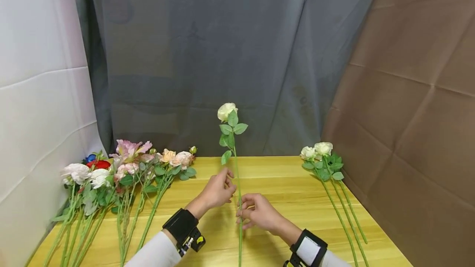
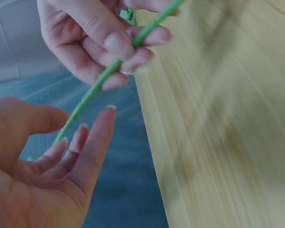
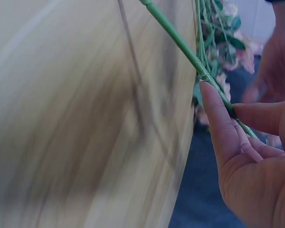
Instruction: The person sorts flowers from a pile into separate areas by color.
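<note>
Head view: the right hand (image 1: pixel 261 213) pinches a white rose (image 1: pixel 225 112) by its stem (image 1: pixel 240 246); the left hand (image 1: pixel 217 189), its fingers loosely parted, is just beside it.

Wooden table (image 1: pixel 276 176); mixed flowers (image 1: pixel 127 169) left; pale roses (image 1: pixel 323 149) right
</note>
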A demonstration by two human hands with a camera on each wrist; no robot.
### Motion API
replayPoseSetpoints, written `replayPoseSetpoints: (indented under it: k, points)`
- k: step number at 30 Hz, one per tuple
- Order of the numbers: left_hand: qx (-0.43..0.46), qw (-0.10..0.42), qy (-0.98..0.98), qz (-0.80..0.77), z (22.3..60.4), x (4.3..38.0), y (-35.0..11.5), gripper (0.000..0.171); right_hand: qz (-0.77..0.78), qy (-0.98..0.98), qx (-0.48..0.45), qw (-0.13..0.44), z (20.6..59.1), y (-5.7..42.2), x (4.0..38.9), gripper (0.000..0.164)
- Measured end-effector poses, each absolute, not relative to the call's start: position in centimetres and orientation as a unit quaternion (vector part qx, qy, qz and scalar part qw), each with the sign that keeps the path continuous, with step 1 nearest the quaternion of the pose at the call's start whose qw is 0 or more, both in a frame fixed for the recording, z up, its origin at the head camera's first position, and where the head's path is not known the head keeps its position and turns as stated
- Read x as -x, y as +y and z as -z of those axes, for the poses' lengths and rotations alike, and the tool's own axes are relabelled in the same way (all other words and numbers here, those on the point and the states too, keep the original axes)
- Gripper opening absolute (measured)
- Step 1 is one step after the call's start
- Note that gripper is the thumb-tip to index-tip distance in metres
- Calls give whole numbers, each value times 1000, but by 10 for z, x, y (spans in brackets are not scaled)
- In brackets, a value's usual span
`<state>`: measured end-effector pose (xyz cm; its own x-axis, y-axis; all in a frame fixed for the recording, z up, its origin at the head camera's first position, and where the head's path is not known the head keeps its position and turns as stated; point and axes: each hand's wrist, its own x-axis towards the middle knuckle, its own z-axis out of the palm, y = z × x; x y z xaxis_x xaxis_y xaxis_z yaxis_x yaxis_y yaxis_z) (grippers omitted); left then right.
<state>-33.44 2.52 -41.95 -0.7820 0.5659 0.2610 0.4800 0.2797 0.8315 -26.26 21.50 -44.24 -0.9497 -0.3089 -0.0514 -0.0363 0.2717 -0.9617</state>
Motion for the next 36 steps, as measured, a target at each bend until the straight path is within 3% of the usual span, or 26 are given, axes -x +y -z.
replayPoseSetpoints:
  k: [5,13,22,31,36]
  points:
    - [-348,21,836,-424,425,335,3,13,578,805,96,92,438,246,260,13]
    - [-296,1,880,-371,437,342,-57,9,548,832,56,67,436,304,250,13]
    - [-214,30,910,-355,448,345,-119,11,513,856,8,66,434,376,228,35]
    - [-171,44,930,-322,454,345,-152,26,469,878,-75,56,433,430,211,62]
    - [-160,62,933,-315,455,343,-153,31,422,898,-109,63,433,457,205,56]
